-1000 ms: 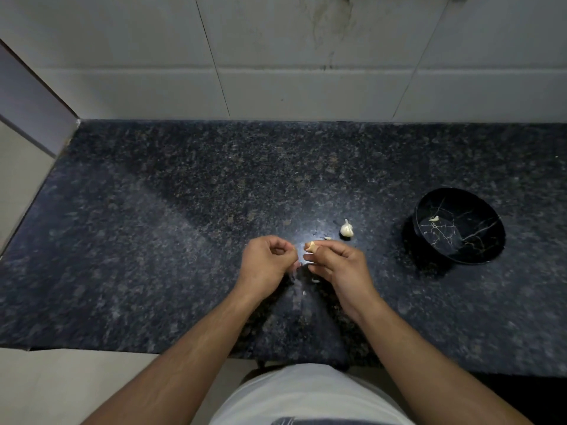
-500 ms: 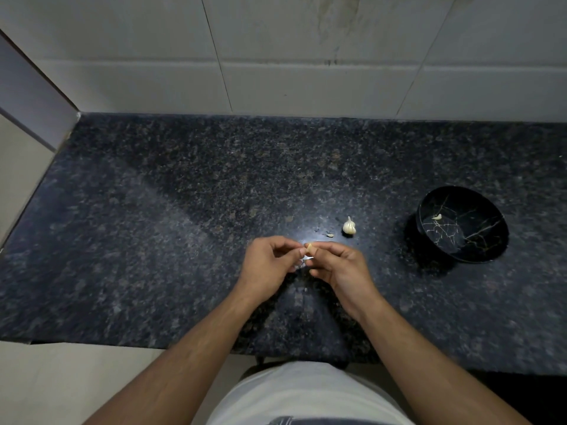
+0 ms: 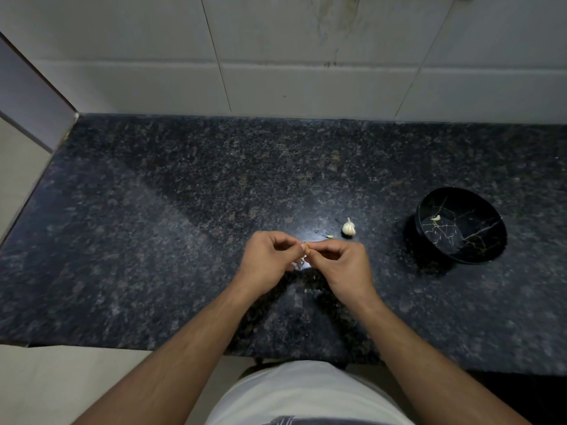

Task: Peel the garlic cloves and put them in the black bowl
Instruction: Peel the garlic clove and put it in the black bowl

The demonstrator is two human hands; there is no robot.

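A garlic clove (image 3: 306,247) is pinched between both hands, garlic bulb (image 3: 349,228) and black bowl (image 3: 460,225) nearby.

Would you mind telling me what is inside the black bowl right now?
One pale peeled garlic clove lies inside the black bowl, towards its far left side. The rest of the visible interior shows only gold veining; the near wall's inner face is hidden.

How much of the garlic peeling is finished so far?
One pale peeled clove already lies in the black bowl. Right now the left hand and right hand meet over the counter, pinching a clove that is mostly hidden. Left: a small garlic bulb and a loose bit beside it on the counter.
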